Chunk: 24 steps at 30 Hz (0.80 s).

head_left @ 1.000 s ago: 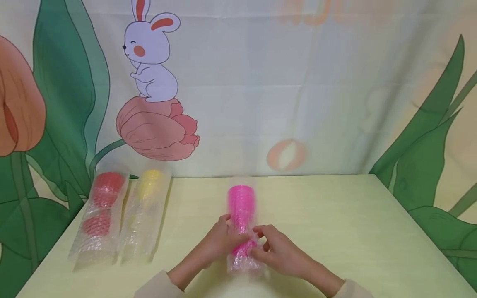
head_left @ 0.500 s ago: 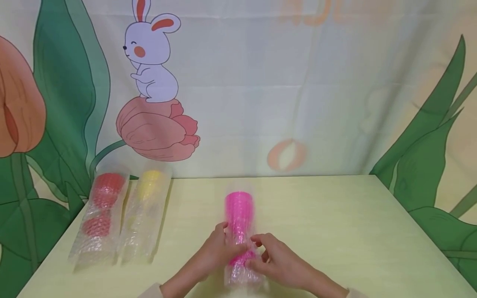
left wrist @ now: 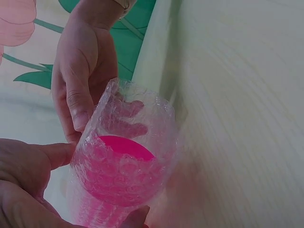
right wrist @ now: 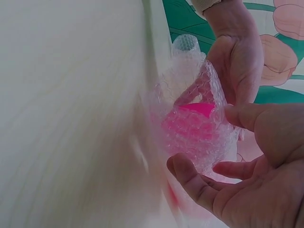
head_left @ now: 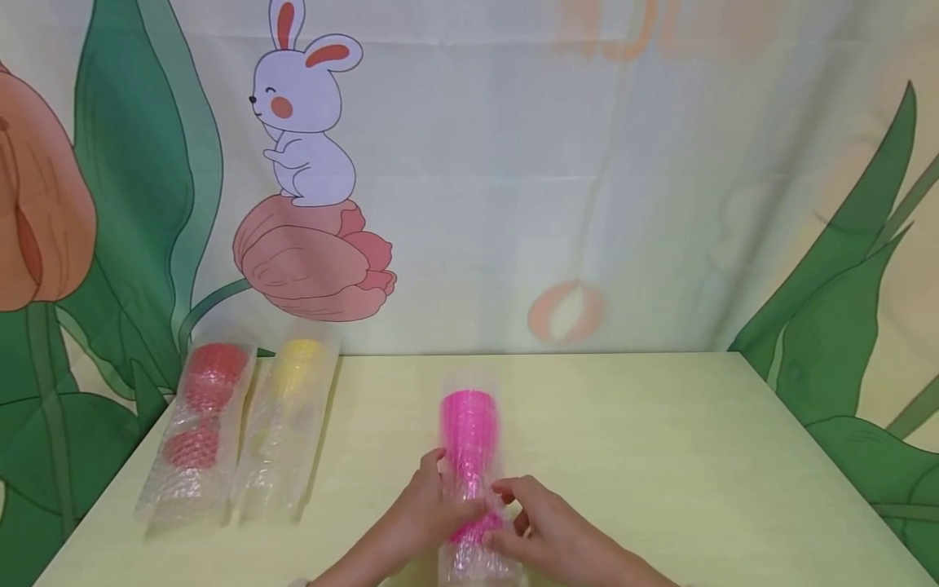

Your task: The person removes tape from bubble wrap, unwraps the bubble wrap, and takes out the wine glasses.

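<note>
A pink goblet-shaped object (head_left: 468, 428), narrow at the middle and flared at both ends, is wrapped in clear bubble wrap (head_left: 473, 562) at the centre of the table. My left hand (head_left: 425, 507) grips it from the left, with the thumb lying across its narrow part. From the right, my right hand (head_left: 546, 522) pinches the wrap between thumb and fingers near the pink base. In the left wrist view, the wrap stands past the pink rim (left wrist: 126, 146) as an open tube. The right wrist view shows my right thumb (right wrist: 242, 115) against the wrap.
Two more bubble-wrapped items lie side by side at the table's left: a red one (head_left: 209, 379) and a yellow one (head_left: 299, 363). Behind the pale yellow table (head_left: 660, 456) hangs a curtain (head_left: 469, 163) printed with a rabbit and tulips.
Both hands and the wrapped pink object have come a little nearer to me, lower in the head view. The hold looks unchanged, and the red and yellow items lie where they were.
</note>
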Motion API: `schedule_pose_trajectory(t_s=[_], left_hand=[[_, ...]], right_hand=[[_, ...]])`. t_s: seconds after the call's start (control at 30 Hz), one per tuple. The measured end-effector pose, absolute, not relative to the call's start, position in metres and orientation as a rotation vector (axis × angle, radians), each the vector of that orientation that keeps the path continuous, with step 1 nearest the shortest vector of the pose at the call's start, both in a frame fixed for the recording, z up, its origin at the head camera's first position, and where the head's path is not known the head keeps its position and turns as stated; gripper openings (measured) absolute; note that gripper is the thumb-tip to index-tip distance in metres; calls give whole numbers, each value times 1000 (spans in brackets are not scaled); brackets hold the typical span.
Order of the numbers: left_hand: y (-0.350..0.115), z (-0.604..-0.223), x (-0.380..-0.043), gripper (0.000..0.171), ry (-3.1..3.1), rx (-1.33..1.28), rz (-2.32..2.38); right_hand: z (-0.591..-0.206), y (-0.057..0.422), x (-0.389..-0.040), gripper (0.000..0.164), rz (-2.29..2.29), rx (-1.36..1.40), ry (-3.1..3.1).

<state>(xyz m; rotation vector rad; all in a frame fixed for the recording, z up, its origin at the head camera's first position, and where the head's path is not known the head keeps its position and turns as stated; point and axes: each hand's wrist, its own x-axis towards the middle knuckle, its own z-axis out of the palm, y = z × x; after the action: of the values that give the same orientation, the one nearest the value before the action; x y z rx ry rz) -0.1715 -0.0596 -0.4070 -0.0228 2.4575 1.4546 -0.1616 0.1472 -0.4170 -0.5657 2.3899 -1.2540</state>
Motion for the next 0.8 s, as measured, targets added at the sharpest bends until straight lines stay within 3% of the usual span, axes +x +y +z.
schedule_pose_trajectory(t_s=[0.53, 0.8], left_hand=[[-63, -407, -164, 107, 2454, -21, 1399], [-59, -410, -164, 108, 2464, -46, 1414]], right_hand=[[-415, 146, -153, 62, -1295, -456, 2309], [-416, 150, -155, 50, -1315, -547, 2291]])
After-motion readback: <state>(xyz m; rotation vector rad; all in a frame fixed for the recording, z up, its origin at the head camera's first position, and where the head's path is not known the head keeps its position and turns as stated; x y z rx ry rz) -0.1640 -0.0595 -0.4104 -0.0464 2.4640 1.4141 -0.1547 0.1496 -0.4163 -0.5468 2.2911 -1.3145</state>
